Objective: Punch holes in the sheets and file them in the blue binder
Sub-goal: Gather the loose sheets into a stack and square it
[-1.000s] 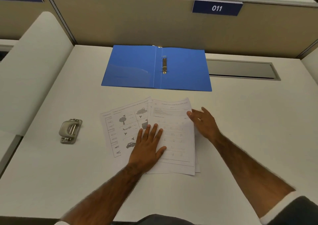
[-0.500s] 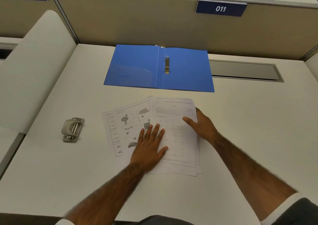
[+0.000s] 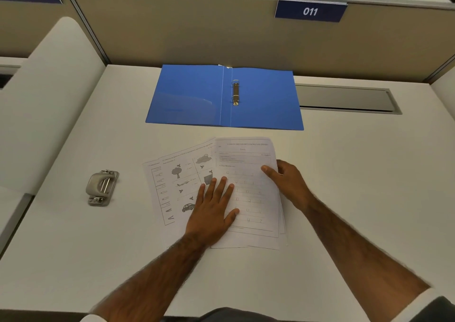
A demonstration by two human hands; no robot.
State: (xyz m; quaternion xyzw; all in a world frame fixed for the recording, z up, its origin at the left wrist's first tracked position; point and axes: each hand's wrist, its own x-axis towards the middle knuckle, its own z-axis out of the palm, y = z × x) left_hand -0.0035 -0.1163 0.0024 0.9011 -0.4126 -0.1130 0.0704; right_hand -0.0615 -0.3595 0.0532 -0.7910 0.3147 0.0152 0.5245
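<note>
both hands on the sheets, binder open beyond them.
left hand (image 3: 211, 213) lies flat, fingers spread, pressing the sheets (image 3: 248, 198) onto the worktop (image 3: 357, 186), gripping nothing. right hand (image 3: 289, 183) curls at the sheets' right edge, thumb on top of the top page, fingers hidden past the edge, so a pinch on the sheets looks likely. the sheets are fanned out, picture pages showing left of the left hand. blue binder (image 3: 192, 95) lies open flat beyond the hands, its ring clip (image 3: 235, 92) at the spine. punch (image 3: 102, 187) sits well left of the left hand, untouched.
</note>
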